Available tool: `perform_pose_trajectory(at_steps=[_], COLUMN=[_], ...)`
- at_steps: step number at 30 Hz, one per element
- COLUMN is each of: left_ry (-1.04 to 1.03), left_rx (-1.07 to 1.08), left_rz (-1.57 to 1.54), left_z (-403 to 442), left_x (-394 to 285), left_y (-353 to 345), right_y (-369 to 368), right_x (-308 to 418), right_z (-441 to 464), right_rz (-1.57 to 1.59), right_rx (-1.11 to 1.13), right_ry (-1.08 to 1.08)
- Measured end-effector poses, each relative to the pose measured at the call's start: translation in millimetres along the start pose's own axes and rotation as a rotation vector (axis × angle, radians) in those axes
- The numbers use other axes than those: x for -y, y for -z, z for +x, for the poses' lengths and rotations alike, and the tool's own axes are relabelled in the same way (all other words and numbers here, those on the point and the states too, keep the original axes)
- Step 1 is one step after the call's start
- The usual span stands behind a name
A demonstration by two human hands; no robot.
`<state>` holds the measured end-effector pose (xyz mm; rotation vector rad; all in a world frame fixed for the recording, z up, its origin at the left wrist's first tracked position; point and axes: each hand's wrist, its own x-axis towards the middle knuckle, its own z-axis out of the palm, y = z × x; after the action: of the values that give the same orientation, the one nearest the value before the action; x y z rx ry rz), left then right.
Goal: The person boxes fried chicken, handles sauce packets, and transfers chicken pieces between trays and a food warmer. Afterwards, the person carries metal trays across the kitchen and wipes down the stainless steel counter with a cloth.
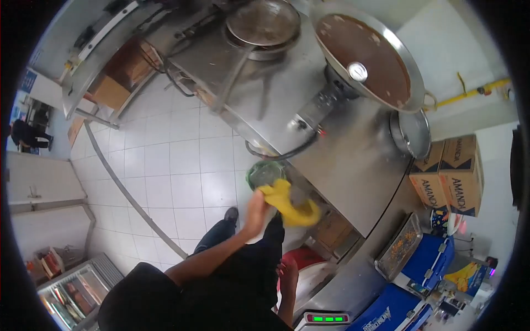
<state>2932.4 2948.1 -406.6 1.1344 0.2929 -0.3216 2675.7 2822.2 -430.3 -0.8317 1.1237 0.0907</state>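
My left hand is closed on one end of a yellow cloth. The cloth hangs bunched and blurred to the right of the hand. Just beyond it, on the floor, stands a bin with a green liner; the cloth overlaps its near side in view. My right hand is low by my side, near a red object, with fingers loosely apart and nothing seen in them.
A steel worktop holds a wide pan of brown liquid with a round dial gauge. A long-handled strainer rests on a pot. Cardboard boxes, a crumb-strewn tray and a scale are at right. A hose crosses the tiles.
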Motion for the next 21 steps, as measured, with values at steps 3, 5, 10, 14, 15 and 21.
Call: perform_pose_trajectory(at_steps=[3, 5, 10, 14, 15, 21], left_ry=[-0.350, -0.495, -0.853, -0.909, -0.920, -1.059], left_rx=[-0.191, -0.325, -0.578, -0.667, -0.668, -0.412], left_rz=[0.123, 0.106, -0.065, 0.080, 0.083, 0.265], left_z=[33.2, 54.8, 113.2, 164.5, 180.5, 300.1], left_x=[-68.3, -111.3, -230.0, -325.3, -345.9, -374.7], left_y=[70.1, 112.3, 201.9, 245.3, 247.5, 217.2], right_y=[-51.5, -77.9, -117.5, -113.8, -112.3, -113.8], right_x=[0.2, -1.8, -3.0, -19.8, -26.0, -78.9], right_z=[5.2, 8.3, 35.2, 60.5, 68.0, 80.4], right_rz=[-0.048, -0.236, -0.364, -0.411, -0.396, -0.326], right_rx=[0.061, 0.174, 0.337, 0.305, 0.279, 0.080], right_ry=[-0.014, 0.034, 0.068, 0.010, -0.018, -0.188])
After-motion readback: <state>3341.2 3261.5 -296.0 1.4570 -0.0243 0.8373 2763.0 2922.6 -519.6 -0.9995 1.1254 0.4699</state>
